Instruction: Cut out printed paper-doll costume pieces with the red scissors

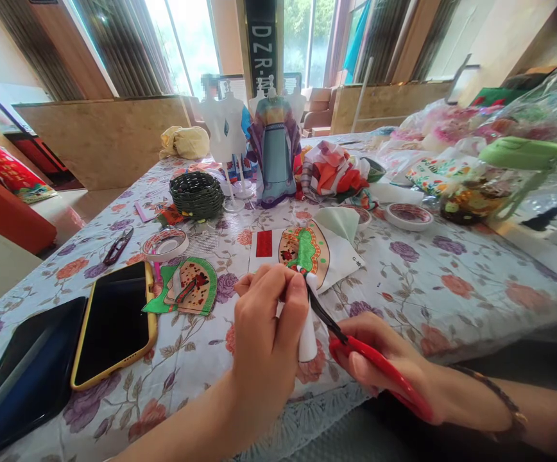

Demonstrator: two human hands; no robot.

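Note:
My left hand (271, 314) pinches a printed fabric sheet (336, 260) with white ground, a green and orange pattern and a red rectangle. Part of the sheet curls down in a white roll beside my fingers. In my right hand (379, 359) are red-handled scissors (403, 385), their dark blades reaching to the fabric right at my left fingertips. The blade tips are partly hidden there. Left of my hands lie cut-out fabric pieces (196, 285), green-edged with a speckled middle.
Two phones, one in a yellow case (115, 321), lie at left near thread snips (118, 246) and a tape roll (165, 244). Behind stand a dark woven basket (196, 194), small white mannequins (228, 128) and a dressed one (276, 154). A green-lidded bottle (490, 186) is at right.

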